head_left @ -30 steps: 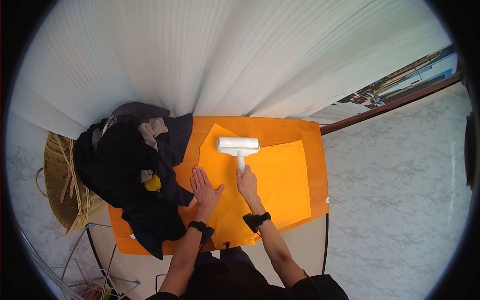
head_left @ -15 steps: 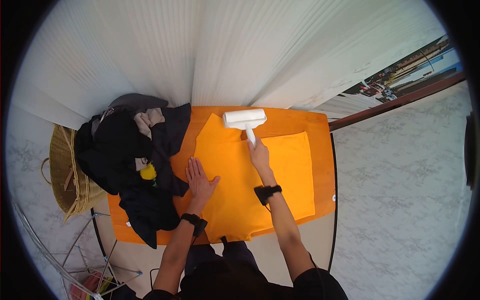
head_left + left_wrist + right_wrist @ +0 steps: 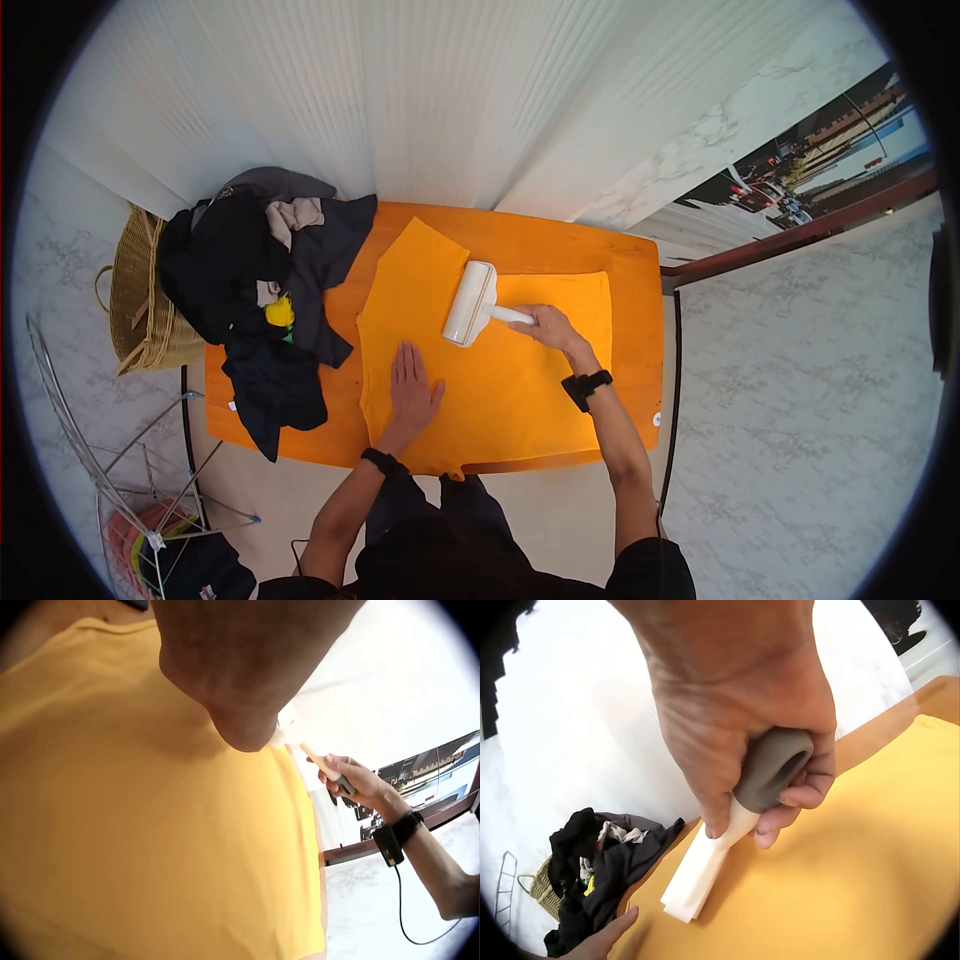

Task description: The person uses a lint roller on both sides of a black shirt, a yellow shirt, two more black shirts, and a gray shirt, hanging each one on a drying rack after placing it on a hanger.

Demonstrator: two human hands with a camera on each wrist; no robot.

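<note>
A yellow-orange garment lies spread over the wooden table. My right hand grips the handle of a white lint roller, fingers curled round its grey end in the right wrist view. In the head view the roller's head overlaps the garment's middle, its handle pointing right. My left hand rests on the left part of the garment, fingers straight. The left wrist view shows part of that hand close over the cloth, its fingers hidden.
Dark clothes are heaped on the table's left side, a yellow patch among them. Beside them stands a wicker basket. A metal rack is at lower left. White curtains hang behind the wooden table.
The lint roller first went up toward the garment's top edge, then came back down and turned, its handle now pointing right. My left hand stays on the garment, slightly right across it.
</note>
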